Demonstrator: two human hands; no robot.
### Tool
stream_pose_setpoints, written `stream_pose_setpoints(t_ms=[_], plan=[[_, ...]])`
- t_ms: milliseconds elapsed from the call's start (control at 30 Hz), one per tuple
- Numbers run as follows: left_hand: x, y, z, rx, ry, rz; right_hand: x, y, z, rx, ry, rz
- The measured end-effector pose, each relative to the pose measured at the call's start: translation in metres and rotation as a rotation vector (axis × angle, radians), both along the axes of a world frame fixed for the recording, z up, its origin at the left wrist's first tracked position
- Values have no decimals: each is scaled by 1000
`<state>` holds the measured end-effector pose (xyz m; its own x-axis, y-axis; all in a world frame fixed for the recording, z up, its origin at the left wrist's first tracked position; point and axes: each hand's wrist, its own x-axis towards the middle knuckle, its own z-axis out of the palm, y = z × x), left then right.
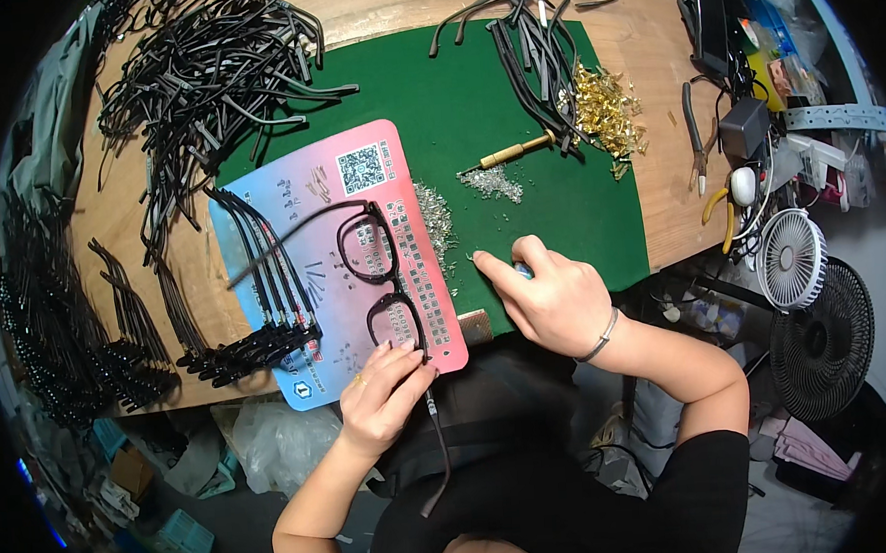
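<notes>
Left hand (381, 388) grips black plastic spectacle frame (396, 269); right hand (564, 298) grasps mostly hidden bluish object (524, 270). Apparent step: fine pickup; next move requires fingertip precision.

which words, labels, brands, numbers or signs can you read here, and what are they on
Pink-and-blue mat: printed characters and numbers, partly covered, not copied here.
Square code, mat's upper right corner: no words.
Emblem, mat's lower left corner: too small to read.
Elsewhere: nothing clear enough to read.
</notes>
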<state>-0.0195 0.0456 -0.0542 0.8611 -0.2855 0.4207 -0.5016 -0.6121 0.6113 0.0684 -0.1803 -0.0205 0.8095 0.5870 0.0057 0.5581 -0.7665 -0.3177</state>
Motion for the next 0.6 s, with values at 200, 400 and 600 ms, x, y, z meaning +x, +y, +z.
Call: stream_pose_setpoints(t_ms=[200,400,600], plan=[[7,-10,4,4,39,76,-3,5,-1,-32,-29,-56],[13,-10,5,71,34,37,-5,3,-12,-54,-86,-22],[12,-4,-2,61,33,46,0,-4,7,306,443,225]])
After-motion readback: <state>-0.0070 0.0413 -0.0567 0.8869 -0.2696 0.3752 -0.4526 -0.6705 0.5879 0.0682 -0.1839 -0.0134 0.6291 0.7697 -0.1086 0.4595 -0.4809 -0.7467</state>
